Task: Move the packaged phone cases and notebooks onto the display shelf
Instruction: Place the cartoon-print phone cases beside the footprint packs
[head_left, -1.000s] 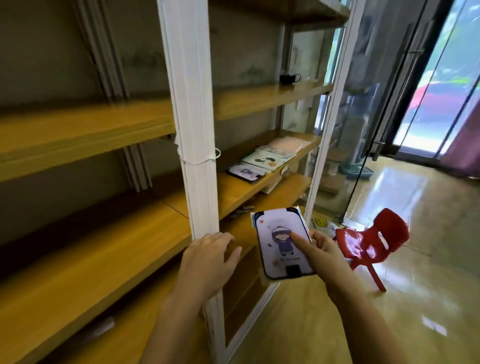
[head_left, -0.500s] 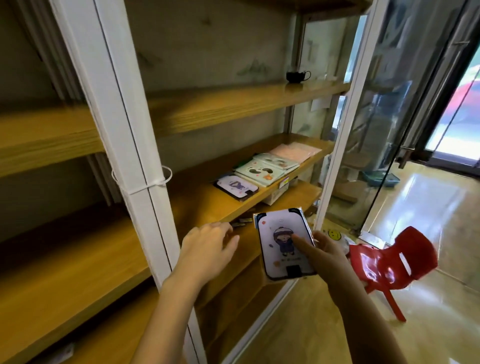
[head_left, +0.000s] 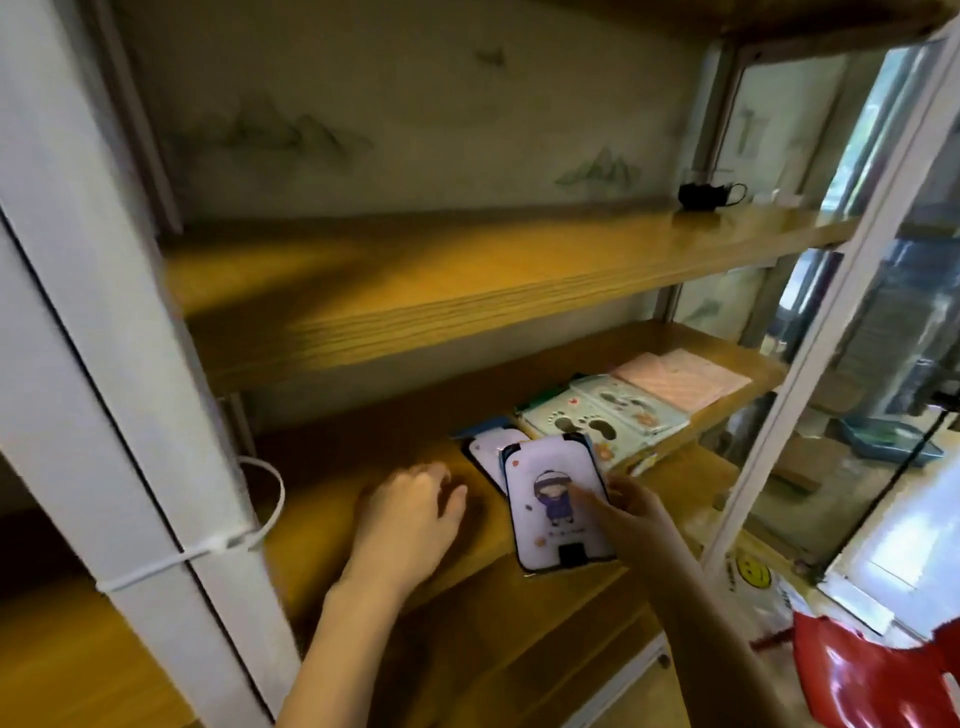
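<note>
My right hand (head_left: 631, 512) grips a packaged phone case (head_left: 550, 501), white with a cartoon figure in purple, held tilted over the front edge of the middle wooden shelf (head_left: 332, 499). Just behind it a second packaged phone case (head_left: 485, 449) lies flat on that shelf, partly covered by the held one. Further right on the same shelf lie pale green notebooks (head_left: 597, 423) with paw prints and a pink notebook (head_left: 680, 376). My left hand (head_left: 410, 519) hovers over the shelf to the left of the cases, fingers loosely curled, holding nothing.
A white metal upright (head_left: 104, 415) with a cable tie stands at the left, another white upright (head_left: 810, 343) at the right. A dark face mask (head_left: 709, 195) rests on the upper shelf. A red plastic chair (head_left: 878, 675) and a smiley bag (head_left: 753, 577) sit on the floor.
I have stepped closer and turned toward the shelf. My right hand carried the phone case up and forward to the shelf edge; my left hand reached in over the shelf board.
</note>
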